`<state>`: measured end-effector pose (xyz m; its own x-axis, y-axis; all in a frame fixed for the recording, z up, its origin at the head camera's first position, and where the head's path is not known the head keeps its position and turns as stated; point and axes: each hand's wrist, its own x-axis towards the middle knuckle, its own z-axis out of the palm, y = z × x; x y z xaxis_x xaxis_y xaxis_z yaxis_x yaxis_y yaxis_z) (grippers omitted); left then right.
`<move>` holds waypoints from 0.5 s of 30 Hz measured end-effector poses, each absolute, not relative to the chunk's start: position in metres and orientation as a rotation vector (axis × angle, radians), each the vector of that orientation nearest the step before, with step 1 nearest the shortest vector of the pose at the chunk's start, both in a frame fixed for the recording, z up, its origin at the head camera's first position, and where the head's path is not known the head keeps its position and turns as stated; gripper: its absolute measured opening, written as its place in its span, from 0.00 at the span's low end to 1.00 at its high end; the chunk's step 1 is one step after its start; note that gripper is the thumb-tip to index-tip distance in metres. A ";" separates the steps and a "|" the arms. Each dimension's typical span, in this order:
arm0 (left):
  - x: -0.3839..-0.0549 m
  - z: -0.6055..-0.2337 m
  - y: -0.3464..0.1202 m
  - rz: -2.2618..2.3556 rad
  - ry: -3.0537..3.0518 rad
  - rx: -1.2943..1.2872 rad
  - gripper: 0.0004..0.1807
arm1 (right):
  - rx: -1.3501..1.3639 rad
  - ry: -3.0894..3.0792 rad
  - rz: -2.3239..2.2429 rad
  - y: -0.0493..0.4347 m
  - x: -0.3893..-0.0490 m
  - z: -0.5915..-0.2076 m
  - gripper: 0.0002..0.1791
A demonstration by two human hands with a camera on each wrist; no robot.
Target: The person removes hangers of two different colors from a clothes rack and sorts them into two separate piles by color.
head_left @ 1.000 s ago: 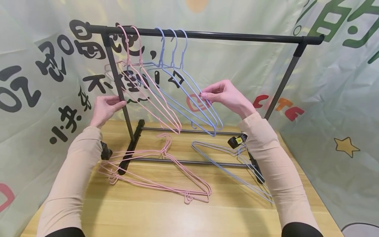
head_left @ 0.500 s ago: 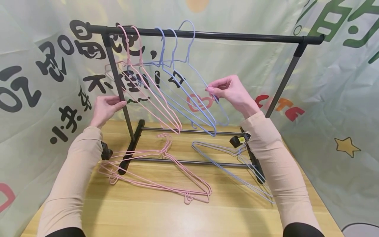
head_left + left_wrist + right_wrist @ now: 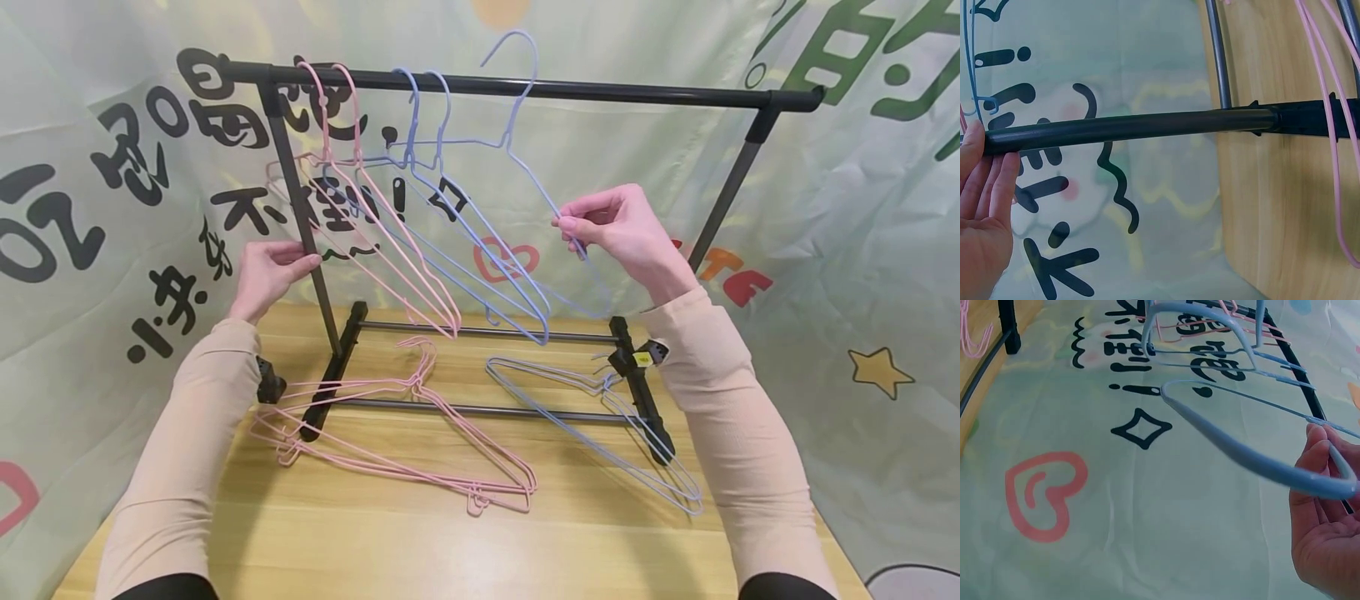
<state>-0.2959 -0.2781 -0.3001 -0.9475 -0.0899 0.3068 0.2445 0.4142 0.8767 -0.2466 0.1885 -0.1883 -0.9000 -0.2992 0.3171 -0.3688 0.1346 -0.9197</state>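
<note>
My right hand [image 3: 630, 237] pinches a light blue hanger [image 3: 535, 177] by its sloping side. The hanger's hook stands above the black rod of the rack [image 3: 637, 91], its open tip pointing left. Seen from the right wrist, the hanger's wire [image 3: 1254, 459] runs up close to the camera, past the fingers. With thumb and fingers, my left hand [image 3: 264, 277] holds the rack's left post [image 3: 1129, 128]. On the rod hang two more blue hangers [image 3: 412, 125], left of the held one, and two pink hangers [image 3: 357, 125] further left.
Several pink hangers [image 3: 417, 383] lie in a pile on the wooden table [image 3: 480, 558], partly across the rack's left foot. Blue hangers [image 3: 606, 385] lie at the right, by the right foot [image 3: 651, 425]. A printed cloth [image 3: 810, 217] surrounds the table on the sides shown.
The right hand has lifted the rightmost blue hanger's hook off the rod and carried it to the right, away from the other two. The left hand has stayed on the post.
</note>
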 end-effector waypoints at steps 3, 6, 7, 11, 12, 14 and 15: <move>-0.296 -0.300 -0.278 -1.519 -2.377 -0.132 0.25 | 0.655 -2.330 1.922 0.197 -0.242 -0.189 0.03; -0.296 -0.300 -0.279 -1.509 -2.382 -0.130 0.26 | 0.620 -2.337 1.921 0.206 -0.237 -0.192 0.03; -0.296 -0.300 -0.279 -1.510 -2.383 -0.130 0.26 | 0.615 -2.339 1.919 0.209 -0.236 -0.193 0.03; -0.296 -0.300 -0.279 -1.512 -2.387 -0.128 0.26 | 0.613 -2.332 1.899 0.221 -0.230 -0.200 0.03; -0.296 -0.300 -0.279 -1.511 -2.388 -0.128 0.26 | 0.611 -2.332 1.885 0.224 -0.228 -0.202 0.03; -0.296 -0.300 -0.279 -1.508 -2.390 -0.128 0.26 | 0.617 -2.313 1.874 0.229 -0.225 -0.205 0.03; -0.295 -0.300 -0.279 -1.505 -2.391 -0.128 0.26 | 0.615 -2.306 1.864 0.232 -0.224 -0.207 0.03</move>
<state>-0.2955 -0.2788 -0.2998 -0.9473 -0.0891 0.3078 0.2389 0.4437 0.8638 -0.2239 0.2319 -0.2070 -0.9113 -0.2390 0.3354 -0.3781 0.1626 -0.9114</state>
